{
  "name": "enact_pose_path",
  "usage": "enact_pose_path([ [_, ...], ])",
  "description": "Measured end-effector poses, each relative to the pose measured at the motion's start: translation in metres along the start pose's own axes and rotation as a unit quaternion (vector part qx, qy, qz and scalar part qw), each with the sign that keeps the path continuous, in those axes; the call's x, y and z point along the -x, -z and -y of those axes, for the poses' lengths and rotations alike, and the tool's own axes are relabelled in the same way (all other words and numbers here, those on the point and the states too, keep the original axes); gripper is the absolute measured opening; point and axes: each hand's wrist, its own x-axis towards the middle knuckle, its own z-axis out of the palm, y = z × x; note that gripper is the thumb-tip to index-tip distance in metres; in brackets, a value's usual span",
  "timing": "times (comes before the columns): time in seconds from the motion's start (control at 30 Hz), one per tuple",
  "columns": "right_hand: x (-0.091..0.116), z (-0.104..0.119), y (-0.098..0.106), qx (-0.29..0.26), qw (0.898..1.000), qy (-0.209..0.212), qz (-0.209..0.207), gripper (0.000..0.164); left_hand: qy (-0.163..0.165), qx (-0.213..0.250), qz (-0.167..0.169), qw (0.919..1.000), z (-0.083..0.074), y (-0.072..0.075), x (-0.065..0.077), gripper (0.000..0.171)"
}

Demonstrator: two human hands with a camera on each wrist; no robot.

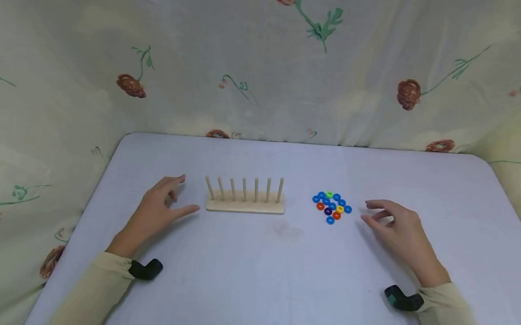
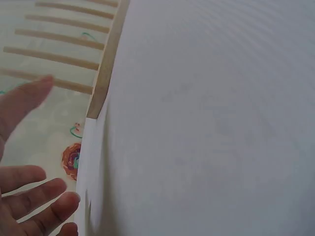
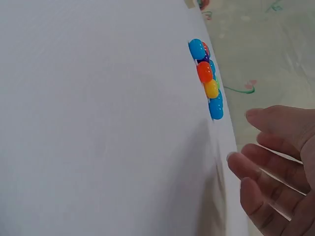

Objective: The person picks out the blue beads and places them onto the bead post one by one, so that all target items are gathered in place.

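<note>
A pale wooden peg rack [image 1: 245, 207] with several upright pegs stands on the table. To its left is my left hand [image 1: 154, 207], thumb and fingers spread apart with nothing between them. The left wrist view shows the rack's base [image 2: 105, 73] just beyond the thumb. Right of the rack lies a cluster of small glossy rings [image 1: 332, 206], mostly blue, with red-orange, yellow, green and dark purple ones. My right hand [image 1: 397, 230] hovers beside the cluster, fingers loosely bent and holding nothing. In the right wrist view a yellow ring [image 3: 211, 89] sits between red-orange and blue ones.
A white cloth covers the table [image 1: 239, 281]. Behind it hangs a pale curtain [image 1: 183, 35] printed with brown flowers and green stems. Each wrist carries a black camera strap piece, one on the left [image 1: 146, 270] and one on the right [image 1: 403, 299].
</note>
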Motion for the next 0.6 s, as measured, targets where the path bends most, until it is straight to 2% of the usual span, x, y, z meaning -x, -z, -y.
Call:
enact_pose_path([
  [0.17,-0.007,-0.006,-0.016,-0.057,0.997,-0.045,0.013,0.032,0.001,0.032,0.025,0.9992,0.001,-0.009,-0.009,0.077],
  [0.3,-0.011,-0.010,-0.026,-0.088,0.994,-0.059,0.003,0.030,-0.006,0.050,0.037,0.9981,0.001,-0.016,-0.016,0.071],
  [0.43,-0.015,-0.011,-0.029,-0.095,0.994,-0.054,-0.009,0.029,-0.012,0.065,0.044,0.9968,-0.003,-0.021,-0.024,0.066],
  [0.6,-0.022,-0.011,-0.033,-0.104,0.994,-0.024,-0.012,0.025,-0.008,0.064,0.060,0.9961,-0.007,-0.022,-0.029,0.063],
])
